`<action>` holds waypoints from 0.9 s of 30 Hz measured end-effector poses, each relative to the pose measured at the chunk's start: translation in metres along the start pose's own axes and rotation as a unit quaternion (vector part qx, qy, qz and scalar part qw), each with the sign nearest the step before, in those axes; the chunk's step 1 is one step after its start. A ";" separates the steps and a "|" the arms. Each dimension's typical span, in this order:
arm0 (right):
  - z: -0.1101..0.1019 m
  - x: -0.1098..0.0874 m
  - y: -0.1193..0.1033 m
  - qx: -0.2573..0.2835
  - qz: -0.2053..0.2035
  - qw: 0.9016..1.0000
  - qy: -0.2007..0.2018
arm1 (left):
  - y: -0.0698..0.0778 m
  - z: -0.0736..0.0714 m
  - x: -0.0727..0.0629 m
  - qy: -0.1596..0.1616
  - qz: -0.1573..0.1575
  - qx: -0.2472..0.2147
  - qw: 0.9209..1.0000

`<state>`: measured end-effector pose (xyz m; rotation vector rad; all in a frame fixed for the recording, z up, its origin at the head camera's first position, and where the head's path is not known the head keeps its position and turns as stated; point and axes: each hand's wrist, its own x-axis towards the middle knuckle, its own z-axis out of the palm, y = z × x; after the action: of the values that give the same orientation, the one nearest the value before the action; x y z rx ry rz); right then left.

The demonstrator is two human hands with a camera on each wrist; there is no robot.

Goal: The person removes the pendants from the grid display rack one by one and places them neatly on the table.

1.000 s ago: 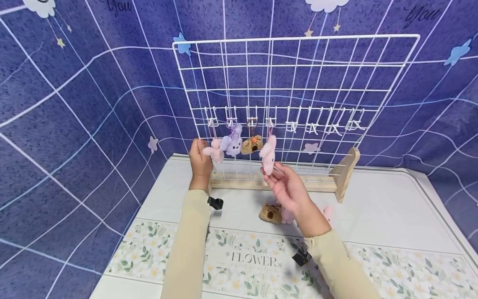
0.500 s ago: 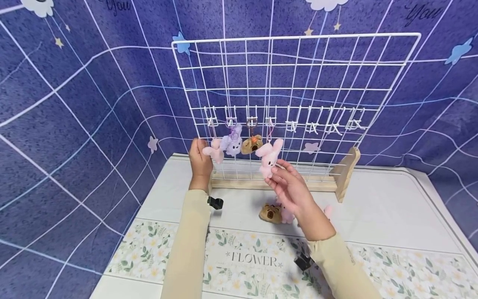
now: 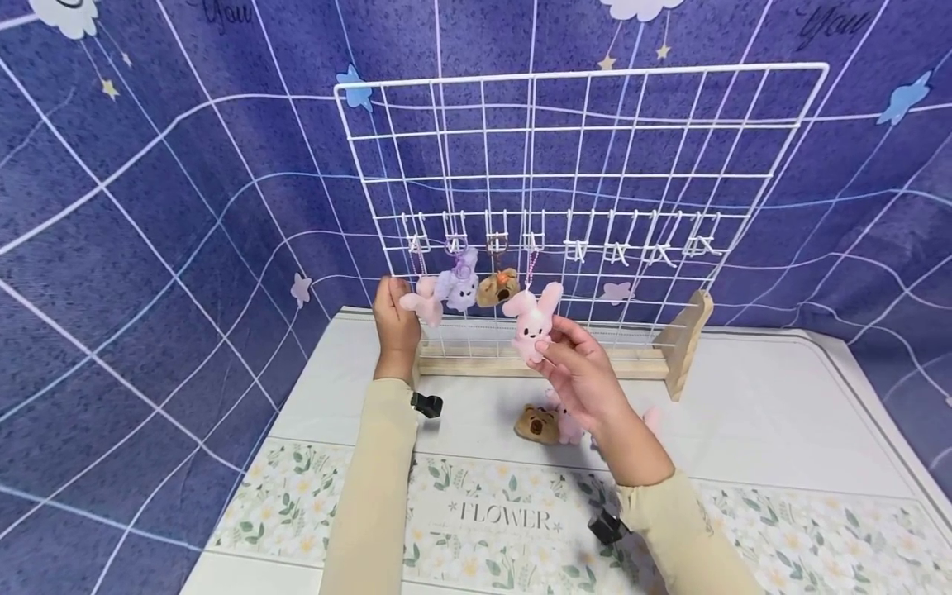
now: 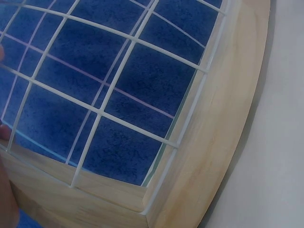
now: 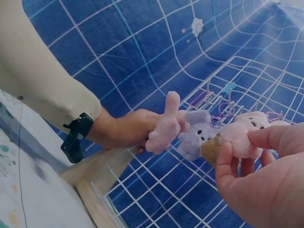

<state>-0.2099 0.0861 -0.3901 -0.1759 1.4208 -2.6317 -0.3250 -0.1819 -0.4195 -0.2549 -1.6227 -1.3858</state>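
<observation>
A pink bunny plush keychain (image 3: pixel 532 324) hangs by a pink bead chain from a hook on the white wire grid rack (image 3: pixel 580 76). My right hand (image 3: pixel 583 376) pinches its lower body between thumb and fingers, and its face points toward me. At the rack's left edge my left hand (image 3: pixel 397 322) grips the frame; only bits of its fingers show in the left wrist view. Between the hands hang another pink plush (image 3: pixel 424 300), a lilac plush (image 3: pixel 459 285) and a brown bear plush (image 3: pixel 497 288). The right wrist view shows these plushes close together.
Several white hooks (image 3: pixel 617 252) carry nothing on the rack's right half. A wooden foot (image 3: pixel 687 343) supports the rack. On the white table (image 3: pixel 773 397) lie a brown bear plush (image 3: pixel 537 424) and pink plushes (image 3: pixel 569 426), partly hidden by my right arm.
The pink bunny has turned from side-on to face me and been drawn slightly down and forward by my right hand. My left hand keeps its place on the rack.
</observation>
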 end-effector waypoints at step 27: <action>0.000 -0.016 -0.005 -0.056 0.002 0.995 -0.077 | 0.000 0.000 0.001 -0.005 0.010 -0.019 1.000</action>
<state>-0.1950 0.0922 -0.3863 -0.3808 1.5141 -2.4757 -0.3257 -0.1827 -0.4187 -0.2998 -1.5997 -1.4033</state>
